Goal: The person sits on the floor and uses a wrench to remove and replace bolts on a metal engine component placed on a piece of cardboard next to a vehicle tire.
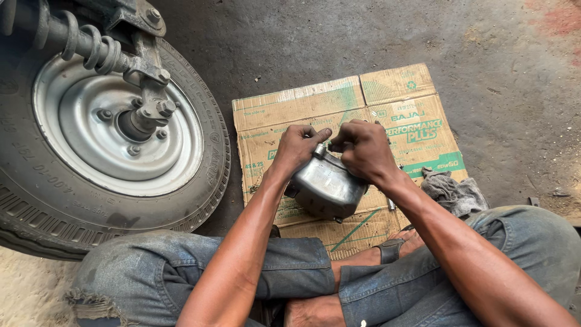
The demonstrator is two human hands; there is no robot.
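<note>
A rounded grey metal housing (pixel 325 186) is held above a flattened cardboard sheet (pixel 393 115), in front of my crossed legs. My left hand (pixel 298 147) grips its upper left edge, thumb reaching over the top. My right hand (pixel 363 148) is closed over the upper right edge, fingers curled at the rim. Both hands meet at the top of the part, hiding what lies between the fingertips.
A small vehicle wheel (pixel 103 136) with a silver rim, tyre and coil spring stands at the left. A grey rag (pixel 455 192) lies on the cardboard's right edge by my knee. Rough concrete floor (pixel 496 48) surrounds the cardboard.
</note>
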